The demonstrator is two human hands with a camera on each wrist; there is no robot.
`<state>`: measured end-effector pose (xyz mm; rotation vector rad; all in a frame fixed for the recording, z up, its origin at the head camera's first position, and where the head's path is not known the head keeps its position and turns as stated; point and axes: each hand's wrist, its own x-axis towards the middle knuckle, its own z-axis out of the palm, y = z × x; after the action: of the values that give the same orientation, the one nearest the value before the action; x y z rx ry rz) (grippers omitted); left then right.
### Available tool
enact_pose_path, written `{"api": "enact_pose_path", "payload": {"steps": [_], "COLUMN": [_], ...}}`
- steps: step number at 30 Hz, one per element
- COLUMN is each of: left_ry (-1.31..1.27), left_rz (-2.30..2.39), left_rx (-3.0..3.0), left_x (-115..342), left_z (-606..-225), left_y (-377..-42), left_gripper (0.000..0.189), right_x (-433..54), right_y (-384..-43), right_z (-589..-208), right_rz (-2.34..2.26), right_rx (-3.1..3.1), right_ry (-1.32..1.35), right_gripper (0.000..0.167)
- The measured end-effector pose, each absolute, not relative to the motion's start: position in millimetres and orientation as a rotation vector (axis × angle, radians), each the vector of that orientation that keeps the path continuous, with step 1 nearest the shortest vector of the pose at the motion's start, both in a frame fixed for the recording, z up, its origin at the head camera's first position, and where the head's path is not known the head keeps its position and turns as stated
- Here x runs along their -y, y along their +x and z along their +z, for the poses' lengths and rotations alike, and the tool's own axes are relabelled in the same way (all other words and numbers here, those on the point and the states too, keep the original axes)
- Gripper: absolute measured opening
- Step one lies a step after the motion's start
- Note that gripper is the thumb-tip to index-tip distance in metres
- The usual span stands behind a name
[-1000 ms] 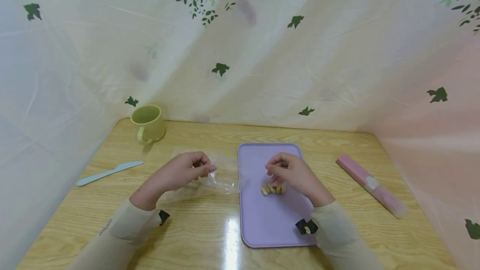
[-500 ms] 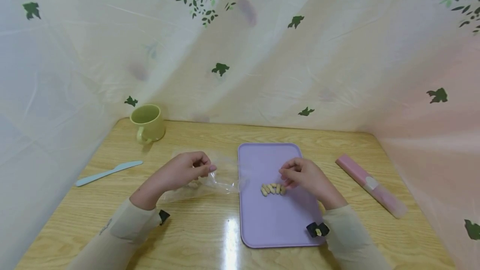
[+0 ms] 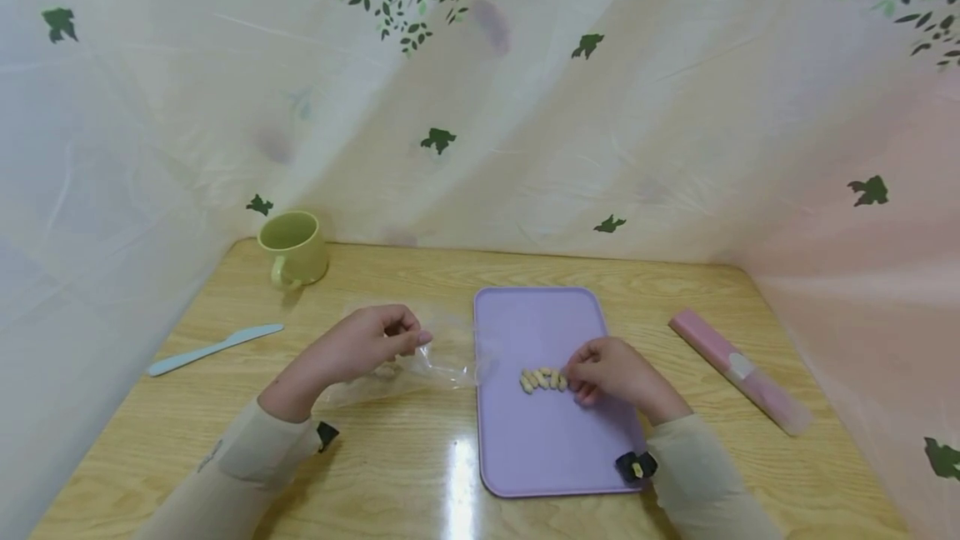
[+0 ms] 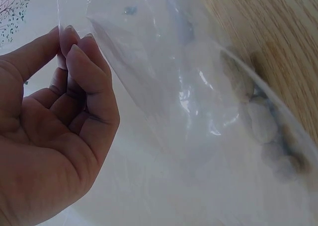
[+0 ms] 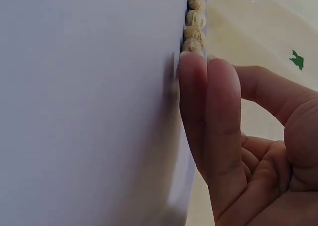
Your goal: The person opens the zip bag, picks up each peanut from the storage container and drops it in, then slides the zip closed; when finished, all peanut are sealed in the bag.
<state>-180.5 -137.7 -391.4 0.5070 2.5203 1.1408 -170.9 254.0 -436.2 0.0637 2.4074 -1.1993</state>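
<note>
My left hand [image 3: 375, 342] pinches the edge of a clear plastic bag [image 4: 174, 112], which lies partly over the table and reaches the tray's left edge. Several peanuts [image 4: 261, 119] show blurred through the plastic in the left wrist view. A short row of peanuts [image 3: 542, 379] lies side by side on the purple tray [image 3: 540, 448]. At the row's right end is my right hand [image 3: 615, 373], its fingertips against the last peanut [image 5: 192, 46]. The index and middle fingers [image 5: 223, 116] look fairly straight there, and they partly hide the thumb's tip.
At the back left stands a green mug [image 3: 294, 252]. A pale blue knife [image 3: 217, 348] lies on the left of the wooden table [image 3: 405, 473]. To the tray's right is a pink, partly see-through case [image 3: 738, 369]. Patterned cloth [image 3: 517, 123] hangs around the table.
My right hand has moved from above the peanut row to its right end, then down to the last peanut. My left hand keeps its pinch on the bag.
</note>
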Motion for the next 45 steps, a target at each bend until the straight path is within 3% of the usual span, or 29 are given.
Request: {"api": "enact_pose_path", "payload": {"steps": [26,45], "left_ry": [0.534,0.507], "left_rz": [1.161,1.14], "left_rx": [-2.52,-2.523], "left_x": [140,138], "left_z": [-388,-390], "left_y": [-178,-180], "left_gripper": [0.031,0.029], "right_x": [-241,-210], "right_y": [-170,-177], "right_z": [-436,-402], "right_rz": [-1.093,-1.387], "right_rx": [-2.408,-2.258], "right_ry": [0.013,-0.299], "right_gripper": [0.016,0.024]}}
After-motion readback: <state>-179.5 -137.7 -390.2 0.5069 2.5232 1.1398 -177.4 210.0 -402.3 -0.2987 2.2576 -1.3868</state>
